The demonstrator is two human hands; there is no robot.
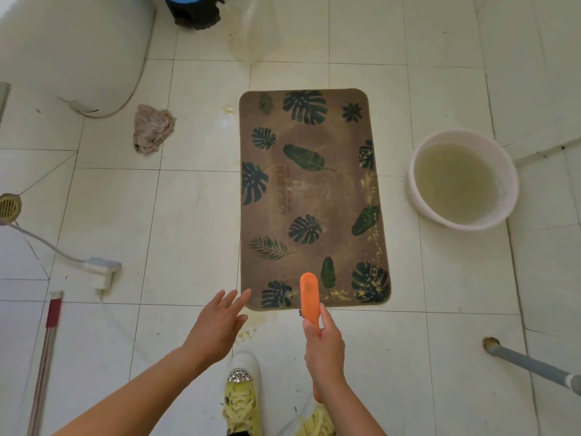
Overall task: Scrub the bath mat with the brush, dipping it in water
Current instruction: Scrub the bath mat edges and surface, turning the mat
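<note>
A brown bath mat (311, 196) with dark green leaf prints lies flat on the white tiled floor, with yellowish grit along its right and near edges. My right hand (323, 341) grips the handle of an orange brush (309, 294), whose head hovers over the mat's near edge. My left hand (220, 319) is empty, fingers spread, just left of the mat's near left corner. A pale pink basin (509, 180) of cloudy water stands to the right of the mat.
A crumpled pink cloth (152, 127) lies left of the mat. A floor drain (9, 207), a hose with a white fitting (102, 267) and a red-and-white pole (47, 350) lie at the left. A grey pipe (534, 361) sits low right. My shoes (242, 391) are below.
</note>
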